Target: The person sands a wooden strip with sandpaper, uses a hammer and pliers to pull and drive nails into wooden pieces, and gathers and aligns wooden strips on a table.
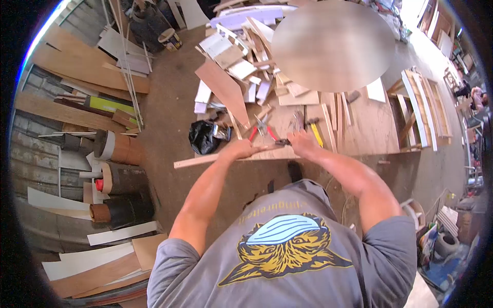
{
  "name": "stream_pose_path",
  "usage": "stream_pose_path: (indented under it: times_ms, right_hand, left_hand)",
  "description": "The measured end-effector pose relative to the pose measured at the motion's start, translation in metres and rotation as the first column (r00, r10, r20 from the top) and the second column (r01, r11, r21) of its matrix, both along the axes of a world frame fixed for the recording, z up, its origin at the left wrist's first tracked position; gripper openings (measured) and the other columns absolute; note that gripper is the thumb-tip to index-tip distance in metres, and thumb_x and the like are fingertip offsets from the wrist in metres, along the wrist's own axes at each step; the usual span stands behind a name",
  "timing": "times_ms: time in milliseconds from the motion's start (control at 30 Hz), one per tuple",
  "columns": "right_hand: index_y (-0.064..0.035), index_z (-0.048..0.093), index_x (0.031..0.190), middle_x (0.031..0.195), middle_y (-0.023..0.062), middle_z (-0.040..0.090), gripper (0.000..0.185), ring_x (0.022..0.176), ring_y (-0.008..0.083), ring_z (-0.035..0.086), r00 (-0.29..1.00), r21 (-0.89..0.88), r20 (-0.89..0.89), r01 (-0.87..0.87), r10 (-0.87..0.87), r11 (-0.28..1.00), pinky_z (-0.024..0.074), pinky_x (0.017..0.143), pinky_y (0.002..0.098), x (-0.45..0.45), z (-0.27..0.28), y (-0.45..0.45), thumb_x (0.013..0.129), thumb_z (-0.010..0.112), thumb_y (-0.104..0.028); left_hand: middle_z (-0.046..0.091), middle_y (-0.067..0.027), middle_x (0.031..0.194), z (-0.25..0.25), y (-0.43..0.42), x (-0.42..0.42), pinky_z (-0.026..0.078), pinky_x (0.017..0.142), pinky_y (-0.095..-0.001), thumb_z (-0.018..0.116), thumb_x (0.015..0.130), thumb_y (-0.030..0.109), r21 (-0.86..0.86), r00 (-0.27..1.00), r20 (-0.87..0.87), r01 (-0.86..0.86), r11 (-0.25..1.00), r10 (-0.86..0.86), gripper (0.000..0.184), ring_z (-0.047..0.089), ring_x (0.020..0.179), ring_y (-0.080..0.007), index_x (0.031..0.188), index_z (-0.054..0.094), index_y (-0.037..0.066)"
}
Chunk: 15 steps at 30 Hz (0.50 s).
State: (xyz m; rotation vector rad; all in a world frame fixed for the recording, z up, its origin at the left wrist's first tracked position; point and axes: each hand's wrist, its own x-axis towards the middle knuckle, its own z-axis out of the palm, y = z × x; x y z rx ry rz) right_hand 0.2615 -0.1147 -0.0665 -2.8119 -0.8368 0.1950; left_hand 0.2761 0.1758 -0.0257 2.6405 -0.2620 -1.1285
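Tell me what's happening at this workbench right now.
A person in a grey T-shirt is working on a wooden strip at the near edge of a wooden table. The left hand grips the strip, while the right hand holds a dark metal tool, perhaps pincers, close to it. Red-handled pliers or snips and a yellow-handled hammer lie just beyond the hands, with wood offcuts heaped farther back.

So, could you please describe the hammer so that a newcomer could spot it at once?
Find the big plywood-topped table. On its near side, look just beyond the right hand, slightly rightward. The hammer lies there, set apart from the red-handled tool and wood strips by its bright yellow handle.
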Motion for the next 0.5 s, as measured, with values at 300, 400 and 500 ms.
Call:
stream_pose_path:
  times_ms: [300, 400, 500]
  right_hand:
    - [-0.0037, 0.064, 0.112, 0.101, 0.0179, 0.069, 0.025, 0.096, 0.0368, 0.069, 0.998, -0.158, -0.05, 0.036, -0.044, 0.987, 0.0541, 0.08, 0.0526, 0.03, 0.001, -0.008, 0.087, 0.059, -0.007]
    - [-0.0039, 0.064, 0.111, 0.1, 0.0177, 0.069, 0.025, 0.094, 0.0366, 0.07, 0.999, -0.173, -0.02, 0.037, -0.041, 0.984, 0.0545, 0.078, 0.0506, 0.045, -0.012, -0.015, 0.086, 0.059, -0.008]
    - [-0.0052, 0.063, 0.111, 0.101, 0.0163, 0.069, 0.026, 0.096, 0.0348, 0.069, 1.0, -0.137, -0.001, 0.001, -0.001, 0.991, 0.054, 0.078, 0.0476, 0.053, -0.019, -0.023, 0.085, 0.06, -0.009]
  left_hand:
    - [0.069, -0.0214, 0.078, -0.015, -0.029, 0.014, 0.052, 0.074, -0.047, 0.042, 0.085, 0.089, -0.013, 0.991, -0.056, -0.124, 0.992, 0.123, 0.098, 0.068, 0.078, -0.0358, 0.073, 0.07, -0.005]
    - [0.072, -0.0258, 0.09, -0.012, -0.042, 0.017, 0.053, 0.082, -0.0491, 0.037, 0.089, 0.087, -0.023, 0.992, -0.025, -0.123, 0.992, 0.122, 0.1, 0.071, 0.089, -0.0396, 0.082, 0.074, -0.006]
    - [0.072, -0.0272, 0.097, -0.009, -0.043, 0.029, 0.053, 0.085, -0.0494, 0.038, 0.088, 0.087, -0.03, 0.991, -0.083, -0.106, 0.994, 0.103, 0.099, 0.071, 0.095, -0.04, 0.089, 0.075, -0.005]
